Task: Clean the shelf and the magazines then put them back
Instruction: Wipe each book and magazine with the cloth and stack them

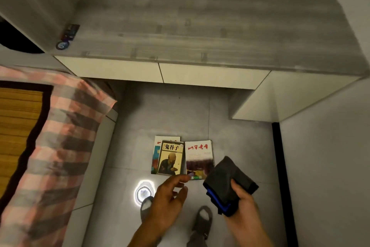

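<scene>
three magazines (181, 155), one cloth (228, 184), two hands (206, 202)

The cloth (228, 182) in the right hand (243, 210) is dark grey with a blue edge. Beyond the left hand (166, 204), the magazines (181, 156) — yellow-brown, white with red letters. Far left, a blanket (60, 146) — pink-grey checked.

The yellow-covered magazine (170, 157) on the floor bears the black title 鬼谷子. Just right of it, a white-topped magazine (199, 158) carries red brush-script characters, not clearly legible.
</scene>
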Demonstrator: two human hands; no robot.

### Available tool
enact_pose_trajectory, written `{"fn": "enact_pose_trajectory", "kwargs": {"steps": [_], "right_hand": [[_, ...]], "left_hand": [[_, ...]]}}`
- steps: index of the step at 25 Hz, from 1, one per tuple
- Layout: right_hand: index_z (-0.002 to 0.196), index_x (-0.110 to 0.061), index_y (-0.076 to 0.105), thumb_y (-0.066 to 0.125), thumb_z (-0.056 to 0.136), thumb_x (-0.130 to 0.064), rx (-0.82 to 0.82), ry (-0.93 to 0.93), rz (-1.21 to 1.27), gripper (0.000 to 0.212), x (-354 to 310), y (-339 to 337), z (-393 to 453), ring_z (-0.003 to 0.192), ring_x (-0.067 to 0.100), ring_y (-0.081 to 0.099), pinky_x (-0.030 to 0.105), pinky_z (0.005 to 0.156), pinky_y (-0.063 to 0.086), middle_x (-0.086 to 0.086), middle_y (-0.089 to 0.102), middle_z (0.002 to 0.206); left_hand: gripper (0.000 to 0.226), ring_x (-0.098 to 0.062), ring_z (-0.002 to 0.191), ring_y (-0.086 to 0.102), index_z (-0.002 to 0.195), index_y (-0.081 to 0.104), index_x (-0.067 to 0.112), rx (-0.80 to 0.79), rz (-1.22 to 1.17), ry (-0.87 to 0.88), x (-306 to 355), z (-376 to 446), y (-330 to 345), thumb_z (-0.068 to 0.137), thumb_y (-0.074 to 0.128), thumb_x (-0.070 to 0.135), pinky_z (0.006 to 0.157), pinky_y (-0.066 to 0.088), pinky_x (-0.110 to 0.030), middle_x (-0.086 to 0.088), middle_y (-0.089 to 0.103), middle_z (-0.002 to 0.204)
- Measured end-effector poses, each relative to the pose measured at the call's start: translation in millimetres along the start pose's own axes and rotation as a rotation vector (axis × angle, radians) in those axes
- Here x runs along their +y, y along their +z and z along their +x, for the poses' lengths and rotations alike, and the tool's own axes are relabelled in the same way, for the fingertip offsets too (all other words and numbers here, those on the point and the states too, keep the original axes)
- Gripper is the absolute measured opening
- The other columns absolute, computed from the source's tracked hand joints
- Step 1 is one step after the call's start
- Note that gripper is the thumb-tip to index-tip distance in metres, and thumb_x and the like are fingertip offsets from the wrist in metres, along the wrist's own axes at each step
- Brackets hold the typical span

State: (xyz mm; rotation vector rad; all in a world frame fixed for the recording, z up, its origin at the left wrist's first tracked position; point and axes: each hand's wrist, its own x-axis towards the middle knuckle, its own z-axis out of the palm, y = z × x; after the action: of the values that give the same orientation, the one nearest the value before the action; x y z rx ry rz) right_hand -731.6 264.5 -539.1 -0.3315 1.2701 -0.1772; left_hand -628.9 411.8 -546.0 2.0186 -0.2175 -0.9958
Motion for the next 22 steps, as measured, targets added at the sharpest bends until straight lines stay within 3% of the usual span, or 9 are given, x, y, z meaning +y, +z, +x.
{"fn": "enact_pose_trajectory", "kwargs": {"steps": [2,5,8,10,12,16,20,22], "right_hand": [[0.12,-0.008,0.061,0.057,0.09,-0.028,0.013,0.039,-0.021,0.036,8,-23,40,0.083,0.026,0.065,0.038,0.07,0.051,0.012,0.066,0.097],[0.107,-0.007,0.058,0.051,0.095,-0.016,-0.037,0.037,-0.025,0.017,25,-41,116,0.095,0.03,0.061,0.044,0.082,0.049,0.016,0.062,0.108],[0.104,-0.002,0.061,0.054,0.092,-0.014,0.037,0.025,-0.1,0.018,60,-43,225,0.085,0.033,0.061,0.041,0.074,0.048,0.017,0.066,0.096],[0.099,-0.001,0.063,0.056,0.088,-0.016,0.092,-0.028,-0.176,0.019,81,-48,305,0.075,0.031,0.061,0.035,0.066,0.046,0.015,0.069,0.084],[0.1,-0.006,0.065,0.055,0.092,-0.011,0.113,-0.098,-0.212,0.014,99,-61,391,0.084,0.031,0.066,0.038,0.068,0.049,0.013,0.071,0.092],[0.106,-0.005,0.063,0.054,0.094,-0.006,0.153,-0.122,-0.261,0.015,129,-95,533,0.09,0.035,0.066,0.042,0.066,0.051,0.016,0.068,0.101],[0.115,0.003,0.059,0.06,0.09,-0.008,0.205,-0.114,-0.283,0.028,151,-105,640,0.09,0.046,0.065,0.058,0.078,0.053,0.026,0.067,0.099],[0.106,0.001,0.062,0.059,0.092,-0.006,0.183,-0.324,-0.308,0.016,164,-97,672,0.074,0.033,0.069,0.042,0.06,0.058,0.02,0.068,0.089]], "left_hand": [[0.025,0.0,0.098,0.054,0.104,0.056,0.041,-0.043,0.007,-0.096,-33,26,16,0.097,0.056,0.017,0.069,0.044,-0.003,0.023,0.055,0.107],[0.025,-0.011,0.1,0.059,0.104,0.059,0.029,-0.117,0.039,-0.18,-103,96,34,0.094,0.057,0.006,0.078,0.047,-0.007,0.009,0.061,0.107],[0.021,-0.011,0.088,0.058,0.102,0.062,0.018,-0.166,0.081,-0.161,-183,188,49,0.093,0.056,0.0,0.072,0.046,-0.005,0.006,0.06,0.097],[0.018,-0.012,0.088,0.059,0.102,0.066,0.015,-0.163,0.163,-0.088,-236,250,63,0.093,0.055,0.003,0.079,0.049,-0.016,0.006,0.062,0.093],[0.018,-0.015,0.091,0.06,0.104,0.067,0.013,-0.162,0.226,-0.039,-294,312,83,0.093,0.054,0.008,0.085,0.051,-0.029,0.004,0.062,0.093],[0.019,-0.018,0.109,0.061,0.114,0.061,0.026,-0.222,0.275,-0.018,-399,405,136,0.096,0.056,0.021,0.091,0.053,-0.029,0.003,0.063,0.117],[0.035,-0.016,0.13,0.047,0.126,0.052,0.034,-0.145,0.412,0.151,-474,468,195,0.093,0.059,0.026,0.107,0.044,-0.035,0.008,0.048,0.14],[0.059,-0.019,0.143,0.026,0.145,0.032,0.035,-0.17,0.681,0.287,-509,494,215,0.092,0.057,0.038,0.116,0.032,-0.036,0.005,0.024,0.156]]}}
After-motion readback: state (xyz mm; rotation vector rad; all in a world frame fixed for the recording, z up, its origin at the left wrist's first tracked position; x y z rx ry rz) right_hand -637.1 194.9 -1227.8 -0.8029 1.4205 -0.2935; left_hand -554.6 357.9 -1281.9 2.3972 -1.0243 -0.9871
